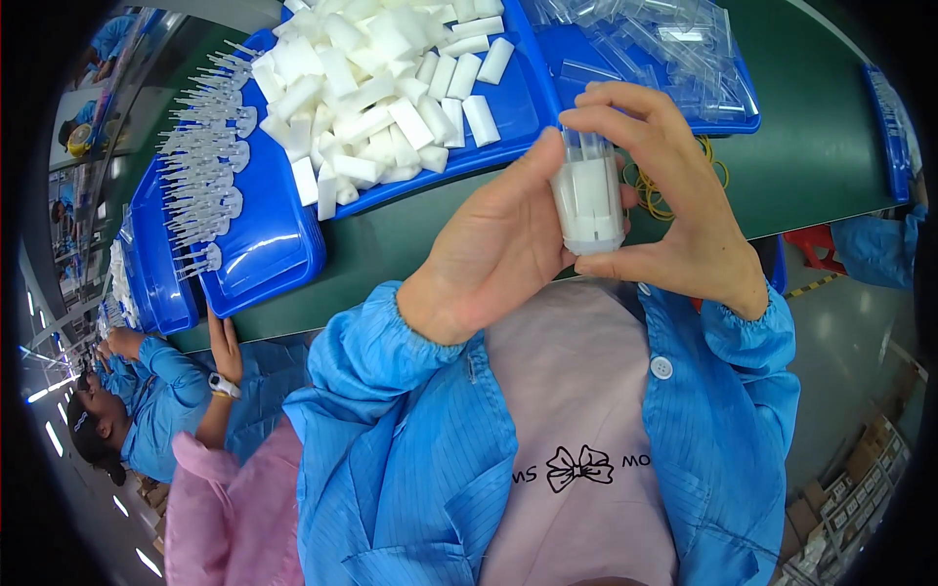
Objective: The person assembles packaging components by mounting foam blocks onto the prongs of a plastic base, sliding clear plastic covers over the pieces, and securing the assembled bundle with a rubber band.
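Note:
In front of my chest I hold a clear plastic tube between both hands, roughly upright. A white block shows inside it, and a translucent white end piece sits at its bottom. My left hand is turned palm up along the tube's left side, its thumb against the wall and its other fingers partly hidden behind. My right hand curves round from the right: the index finger reaches the top, and the thumb presses by the bottom end. Beyond my hands lies a heap of white foam blocks in a blue tray.
At the far right, more clear tubes fill another blue tray. Yellow rubber bands lie on the green table behind my right hand. White pronged plastic parts line a tray on the left. A co-worker sits at left.

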Action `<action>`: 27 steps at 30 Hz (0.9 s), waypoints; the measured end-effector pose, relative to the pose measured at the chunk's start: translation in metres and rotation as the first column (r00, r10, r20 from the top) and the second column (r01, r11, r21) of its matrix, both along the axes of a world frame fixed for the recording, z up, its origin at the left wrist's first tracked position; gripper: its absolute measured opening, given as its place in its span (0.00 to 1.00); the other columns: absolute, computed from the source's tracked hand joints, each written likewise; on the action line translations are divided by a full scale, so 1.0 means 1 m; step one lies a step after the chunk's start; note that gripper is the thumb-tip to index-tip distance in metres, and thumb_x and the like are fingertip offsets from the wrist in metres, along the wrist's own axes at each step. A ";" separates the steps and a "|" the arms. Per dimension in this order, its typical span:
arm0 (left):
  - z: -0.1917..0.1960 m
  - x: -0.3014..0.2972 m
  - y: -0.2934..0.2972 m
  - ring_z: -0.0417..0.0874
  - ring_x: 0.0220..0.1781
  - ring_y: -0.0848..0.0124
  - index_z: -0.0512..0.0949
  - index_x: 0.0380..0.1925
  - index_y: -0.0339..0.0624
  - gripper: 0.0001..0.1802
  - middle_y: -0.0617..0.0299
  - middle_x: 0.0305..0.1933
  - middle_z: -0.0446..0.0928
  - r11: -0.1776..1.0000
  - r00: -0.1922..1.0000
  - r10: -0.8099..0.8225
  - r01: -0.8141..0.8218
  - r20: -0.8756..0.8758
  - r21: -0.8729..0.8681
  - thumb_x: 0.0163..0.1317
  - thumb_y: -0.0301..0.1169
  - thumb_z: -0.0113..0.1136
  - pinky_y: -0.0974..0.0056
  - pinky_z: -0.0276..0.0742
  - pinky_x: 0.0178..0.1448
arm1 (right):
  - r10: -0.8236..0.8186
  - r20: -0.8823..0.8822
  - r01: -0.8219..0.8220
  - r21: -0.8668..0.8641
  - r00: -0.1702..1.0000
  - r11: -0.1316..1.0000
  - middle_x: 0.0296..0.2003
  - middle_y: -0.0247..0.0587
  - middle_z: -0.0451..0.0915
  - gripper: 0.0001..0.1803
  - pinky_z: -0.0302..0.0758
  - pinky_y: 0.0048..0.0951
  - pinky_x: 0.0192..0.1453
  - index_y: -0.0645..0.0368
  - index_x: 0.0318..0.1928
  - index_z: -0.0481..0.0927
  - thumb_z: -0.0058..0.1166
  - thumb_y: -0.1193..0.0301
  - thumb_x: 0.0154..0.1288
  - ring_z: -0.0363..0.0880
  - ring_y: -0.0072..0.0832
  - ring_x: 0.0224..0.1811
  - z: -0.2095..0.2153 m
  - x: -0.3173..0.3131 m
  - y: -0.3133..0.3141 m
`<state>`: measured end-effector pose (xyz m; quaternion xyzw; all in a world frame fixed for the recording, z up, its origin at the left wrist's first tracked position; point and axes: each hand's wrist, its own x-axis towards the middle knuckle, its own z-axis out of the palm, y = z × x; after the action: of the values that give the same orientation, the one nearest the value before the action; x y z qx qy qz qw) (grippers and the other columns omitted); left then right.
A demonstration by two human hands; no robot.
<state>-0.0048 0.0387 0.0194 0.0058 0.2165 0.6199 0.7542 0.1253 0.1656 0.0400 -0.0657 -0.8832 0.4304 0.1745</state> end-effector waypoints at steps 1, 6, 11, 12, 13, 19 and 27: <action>-0.005 0.000 -0.001 0.74 0.52 0.69 0.63 0.59 0.43 0.30 0.58 0.50 0.72 1.000 1.000 0.003 -0.003 0.000 -0.001 0.69 0.54 0.40 0.60 0.72 0.54 | -0.022 -0.001 0.022 0.004 1.000 1.000 0.58 0.46 0.65 0.46 0.66 0.41 0.61 0.55 0.58 0.70 0.71 0.71 0.30 0.64 0.43 0.63 0.002 0.000 -0.001; -0.040 0.007 0.002 0.76 0.49 0.66 0.69 0.53 0.42 0.28 0.59 0.46 0.74 0.992 0.971 -0.031 0.001 0.237 0.128 0.60 0.48 0.60 0.60 0.73 0.53 | -0.045 -0.018 0.043 -0.121 0.999 0.992 0.56 0.47 0.66 0.43 0.64 0.42 0.62 0.55 0.56 0.72 0.71 0.70 0.29 0.64 0.44 0.62 -0.004 -0.003 -0.006; -0.034 0.012 0.003 0.78 0.48 0.62 0.71 0.50 0.43 0.27 0.58 0.44 0.74 0.992 0.970 0.070 -0.093 0.234 0.087 0.58 0.48 0.61 0.56 0.77 0.54 | -0.023 -0.071 0.022 -0.011 0.997 1.000 0.53 0.47 0.68 0.38 0.65 0.44 0.60 0.56 0.51 0.75 0.71 0.69 0.29 0.65 0.44 0.60 -0.007 -0.008 -0.007; -0.034 0.011 0.002 0.79 0.49 0.61 0.71 0.49 0.43 0.26 0.58 0.44 0.74 0.989 0.968 0.071 -0.099 0.240 0.108 0.58 0.48 0.61 0.54 0.78 0.55 | -0.020 -0.069 0.020 -0.011 0.997 1.000 0.53 0.47 0.68 0.38 0.65 0.44 0.60 0.56 0.51 0.75 0.71 0.69 0.29 0.65 0.44 0.60 -0.007 -0.009 -0.007; -0.034 0.011 0.001 0.79 0.49 0.61 0.71 0.49 0.43 0.26 0.58 0.44 0.74 0.989 0.968 0.073 -0.101 0.241 0.108 0.58 0.48 0.61 0.54 0.78 0.55 | -0.034 -0.065 0.033 -0.018 0.997 0.999 0.52 0.47 0.69 0.38 0.65 0.43 0.59 0.56 0.50 0.75 0.71 0.69 0.29 0.65 0.45 0.60 -0.006 -0.008 -0.008; -0.024 0.011 -0.003 0.79 0.50 0.59 0.70 0.51 0.41 0.27 0.58 0.44 0.75 0.980 0.955 0.034 -0.090 0.294 0.180 0.58 0.46 0.61 0.55 0.79 0.53 | -0.026 -0.110 0.027 0.005 0.994 1.000 0.51 0.46 0.69 0.38 0.67 0.42 0.57 0.57 0.49 0.76 0.72 0.68 0.28 0.66 0.44 0.59 -0.005 -0.008 -0.012; -0.005 0.012 -0.006 0.78 0.36 0.70 0.71 0.43 0.42 0.20 0.63 0.33 0.74 0.991 0.998 0.051 -0.054 -0.022 -0.121 0.57 0.41 0.65 0.64 0.79 0.42 | -0.071 -0.002 0.071 0.130 0.997 0.989 0.49 0.43 0.70 0.40 0.65 0.41 0.58 0.57 0.50 0.76 0.73 0.66 0.27 0.66 0.43 0.57 0.011 -0.005 -0.019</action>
<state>0.0074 0.0324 0.0139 -0.0399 0.2611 0.6252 0.7344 0.1202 0.1462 0.0515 -0.0863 -0.9067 0.3653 0.1924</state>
